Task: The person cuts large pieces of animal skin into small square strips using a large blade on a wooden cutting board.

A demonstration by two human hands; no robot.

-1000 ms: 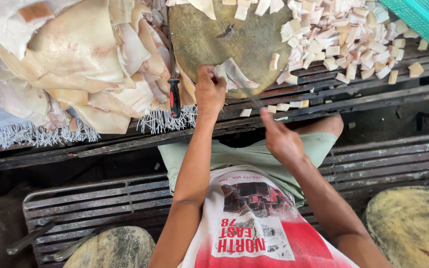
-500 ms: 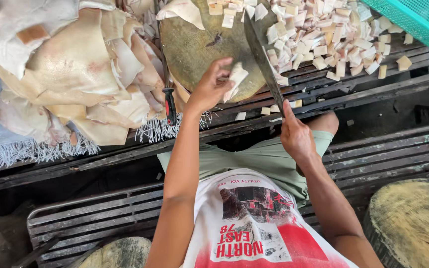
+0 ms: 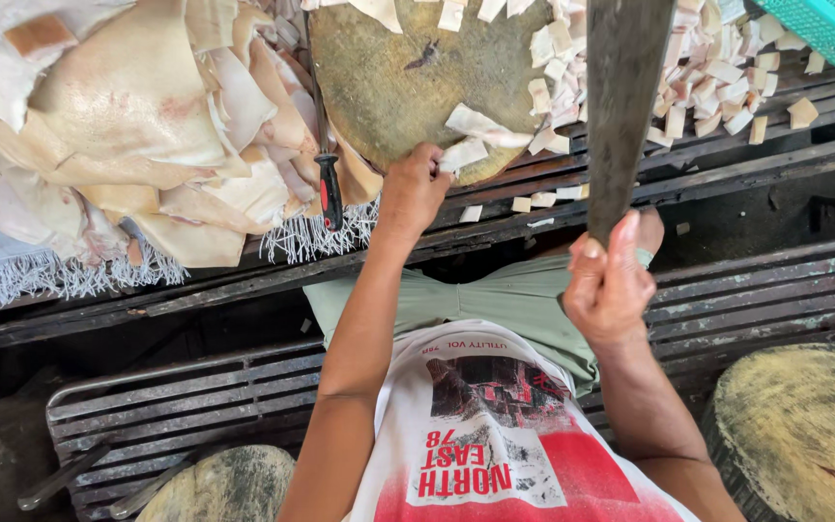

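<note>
While your left hand (image 3: 416,188) pinches a pale strip (image 3: 475,135) at the near edge of the round chopping block (image 3: 417,87), your right hand (image 3: 609,290) is clenched on a raised cleaver (image 3: 620,97). Your fingers lie close to where the blade would land; a skewed chop could catch them.

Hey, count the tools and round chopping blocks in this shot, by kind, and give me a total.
Cleavers: 1, raised in the right hand, blade.
Red-and-black-handled tools: 1, lying beside the block.
Round chopping blocks: 3, one under the left hand at, one lower right, one at the bottom edge.
Total: 5.
</note>
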